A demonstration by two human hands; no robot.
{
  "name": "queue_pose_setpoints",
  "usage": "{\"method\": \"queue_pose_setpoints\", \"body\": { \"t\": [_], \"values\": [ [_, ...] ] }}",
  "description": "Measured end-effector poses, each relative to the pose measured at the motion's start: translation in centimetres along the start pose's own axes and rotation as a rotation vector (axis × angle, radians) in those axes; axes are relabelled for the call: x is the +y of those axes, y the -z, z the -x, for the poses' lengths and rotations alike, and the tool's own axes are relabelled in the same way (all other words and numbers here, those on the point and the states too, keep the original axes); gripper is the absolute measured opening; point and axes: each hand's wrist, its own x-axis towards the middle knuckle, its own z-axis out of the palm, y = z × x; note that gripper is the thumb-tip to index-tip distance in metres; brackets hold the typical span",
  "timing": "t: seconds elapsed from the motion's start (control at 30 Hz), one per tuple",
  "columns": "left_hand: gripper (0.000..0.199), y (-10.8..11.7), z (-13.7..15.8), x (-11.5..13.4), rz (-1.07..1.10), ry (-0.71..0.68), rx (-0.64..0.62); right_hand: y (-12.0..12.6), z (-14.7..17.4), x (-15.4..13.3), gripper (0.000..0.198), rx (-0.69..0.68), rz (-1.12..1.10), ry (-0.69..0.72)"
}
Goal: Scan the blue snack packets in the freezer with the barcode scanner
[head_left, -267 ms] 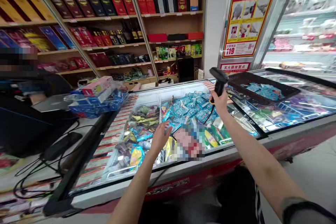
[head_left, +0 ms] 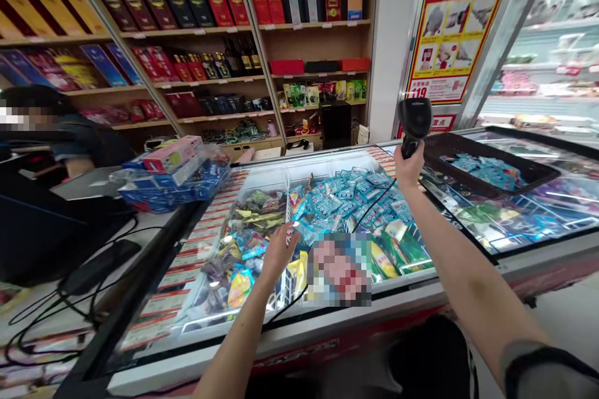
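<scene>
My right hand [head_left: 410, 165] is wrapped around the handle of a black barcode scanner [head_left: 415, 117], held up above the far side of a glass-topped chest freezer [head_left: 219, 324]. A thin black cable [head_left: 374, 204] hangs from the scanner across the glass. My left hand [head_left: 279, 250] hovers low over the freezer's front middle, fingers apart and slightly bent, with no item visible in it. Just beyond it spreads a heap of small light-blue packets [head_left: 360, 190]. A pixelated flat item [head_left: 340, 269] lies to the right of my left hand.
A dark plastic basket [head_left: 545, 182] holding more blue packets sits on the right. Blue plastic-wrapped packs [head_left: 171, 190] with a pink box on top are stacked at left. A person [head_left: 88, 134] is behind the counter at far left. Shelves [head_left: 196, 31] of boxes line the back.
My right hand has lifted the barcode scanner up and to the right, turning it. My left hand has shifted slightly down and left. The camera view has moved a little.
</scene>
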Motion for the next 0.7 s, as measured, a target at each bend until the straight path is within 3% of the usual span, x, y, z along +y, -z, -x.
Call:
{"method": "queue_pose_setpoints", "body": {
  "t": [0.13,0.23,0.33,0.43,0.57,0.7],
  "values": [
    [0.045,-0.3,-2.1,-0.8,-0.008,0.014,0.000,0.3,-1.2,3.4,0.040,-0.070,0.226,0.156],
    [0.044,-1.6,-4.3,-0.3,-0.013,-0.046,-0.004,0.3,1.0,3.6,0.047,-0.101,0.251,0.150],
    [0.046,-3.7,-6.7,0.8,-0.062,-0.159,0.030,-0.1,5.0,2.5,0.045,-0.382,0.195,0.161],
    [0.053,-5.6,-8.7,1.5,-0.158,-0.178,0.058,-0.5,8.4,1.9,0.045,-0.665,0.132,0.261],
    [0.058,-7.1,-10.0,1.0,-0.235,-0.161,0.073,-0.5,10.4,2.6,0.043,-0.813,0.138,0.412],
    [0.054,-7.2,-10.6,0.3,-0.121,-0.182,0.048,-0.1,10.3,3.1,0.042,-0.888,0.173,0.499]
  ]
}}
